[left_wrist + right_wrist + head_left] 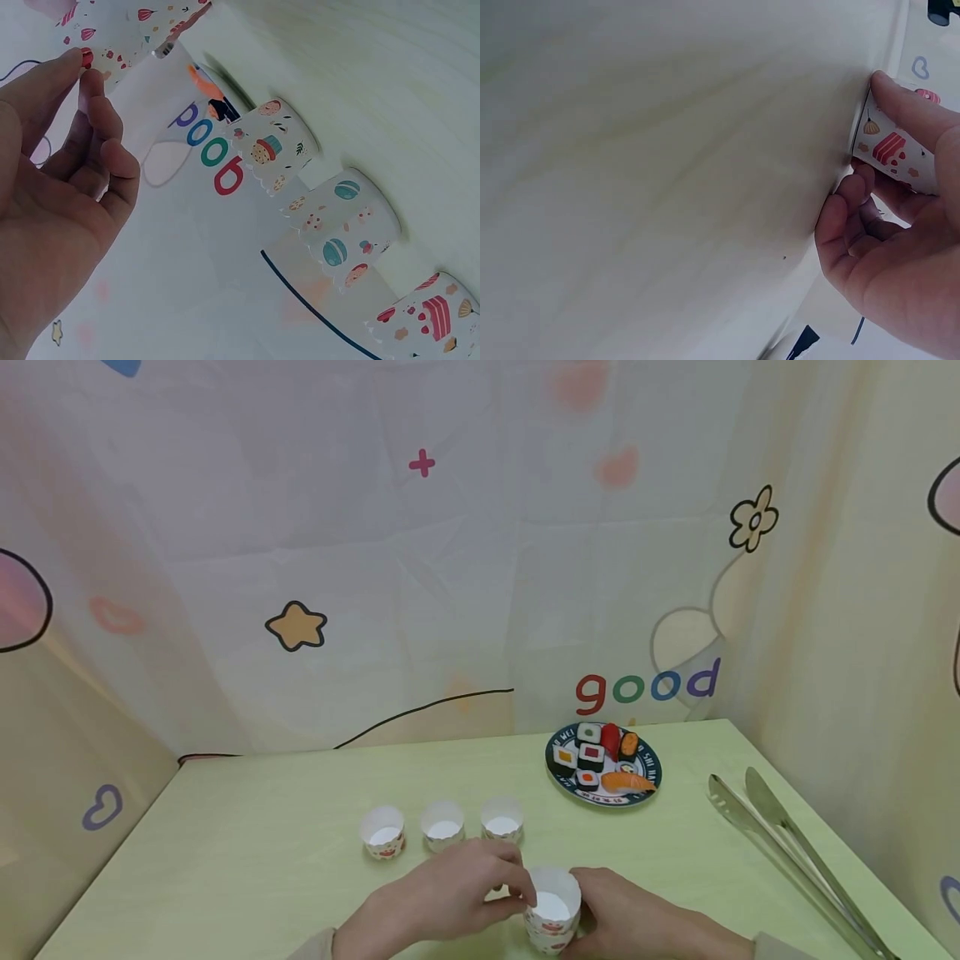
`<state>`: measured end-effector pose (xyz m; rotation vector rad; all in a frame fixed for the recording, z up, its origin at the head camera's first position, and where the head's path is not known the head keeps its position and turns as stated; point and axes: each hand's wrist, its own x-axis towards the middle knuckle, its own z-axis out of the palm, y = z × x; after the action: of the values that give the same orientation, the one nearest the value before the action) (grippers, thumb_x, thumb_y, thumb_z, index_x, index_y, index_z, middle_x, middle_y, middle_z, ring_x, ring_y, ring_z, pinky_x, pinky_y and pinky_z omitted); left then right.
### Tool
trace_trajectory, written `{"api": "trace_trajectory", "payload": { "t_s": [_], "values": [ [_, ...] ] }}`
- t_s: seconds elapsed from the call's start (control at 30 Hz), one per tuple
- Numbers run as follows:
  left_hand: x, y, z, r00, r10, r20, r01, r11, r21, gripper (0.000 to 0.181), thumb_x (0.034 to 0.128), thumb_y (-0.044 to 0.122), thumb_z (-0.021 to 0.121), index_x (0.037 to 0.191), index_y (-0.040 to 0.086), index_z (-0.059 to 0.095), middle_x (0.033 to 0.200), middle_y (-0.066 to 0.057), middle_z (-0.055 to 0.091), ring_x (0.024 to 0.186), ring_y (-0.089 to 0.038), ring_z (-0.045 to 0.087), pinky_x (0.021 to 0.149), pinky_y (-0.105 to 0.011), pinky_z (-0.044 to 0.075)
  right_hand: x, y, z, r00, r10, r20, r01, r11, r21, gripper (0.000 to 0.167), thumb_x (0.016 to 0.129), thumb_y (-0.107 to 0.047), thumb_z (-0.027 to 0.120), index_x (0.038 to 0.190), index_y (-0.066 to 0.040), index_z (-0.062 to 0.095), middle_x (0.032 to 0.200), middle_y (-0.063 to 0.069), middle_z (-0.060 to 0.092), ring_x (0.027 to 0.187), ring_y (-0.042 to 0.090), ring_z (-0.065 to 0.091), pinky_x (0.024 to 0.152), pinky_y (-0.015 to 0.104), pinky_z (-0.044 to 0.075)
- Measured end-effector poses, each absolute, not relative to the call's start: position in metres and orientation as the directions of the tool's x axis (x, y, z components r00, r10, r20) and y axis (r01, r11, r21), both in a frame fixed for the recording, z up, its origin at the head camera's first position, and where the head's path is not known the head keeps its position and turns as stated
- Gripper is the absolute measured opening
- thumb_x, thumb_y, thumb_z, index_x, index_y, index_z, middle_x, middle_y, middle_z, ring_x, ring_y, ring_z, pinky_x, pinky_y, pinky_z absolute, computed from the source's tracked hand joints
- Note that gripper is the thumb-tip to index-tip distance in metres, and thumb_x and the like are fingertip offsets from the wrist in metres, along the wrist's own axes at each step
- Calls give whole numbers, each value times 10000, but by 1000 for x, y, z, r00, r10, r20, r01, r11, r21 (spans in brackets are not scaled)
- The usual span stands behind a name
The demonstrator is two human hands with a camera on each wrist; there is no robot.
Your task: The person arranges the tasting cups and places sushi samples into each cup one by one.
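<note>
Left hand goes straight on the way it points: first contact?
The stack of red-printed white paper cups; the left hand seems to pinch its rim, though depth is unclear.

The hands (457, 889) (637, 910) partly hide the stacked paper cups (551, 912), their number hard to tell.

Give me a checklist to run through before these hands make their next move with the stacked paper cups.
1. Right hand steadies the stack: ok, it grips the side.
2. Left hand has the top cup: ok, it pinches the rim.
3. Top cup free of the stack: not ok, it sits nested.
4. Three cups in the row upright: ok, mouths up.
5. Number of cups in the stack: cannot tell, they hide one another.
6. Plate and tongs clear of both hands: ok.
</note>
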<state>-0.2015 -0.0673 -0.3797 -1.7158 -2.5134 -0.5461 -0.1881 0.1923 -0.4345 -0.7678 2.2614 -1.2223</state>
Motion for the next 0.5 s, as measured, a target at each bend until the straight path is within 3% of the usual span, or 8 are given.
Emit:
{"api": "trace_trajectory", "payload": {
  "t_s": [0.5],
  "values": [
    [-204, -68, -378, -370, 844, 388, 904, 230, 360, 71, 931, 102, 776, 983, 150, 778, 918, 102, 630, 805, 24, 545, 712, -78, 431, -186, 196, -434, -732, -664, -154, -165, 392, -905, 572, 879, -176, 843, 1380, -196, 569, 1262, -73, 644, 1068, 158, 618, 982, 391, 519]
  ]
}}
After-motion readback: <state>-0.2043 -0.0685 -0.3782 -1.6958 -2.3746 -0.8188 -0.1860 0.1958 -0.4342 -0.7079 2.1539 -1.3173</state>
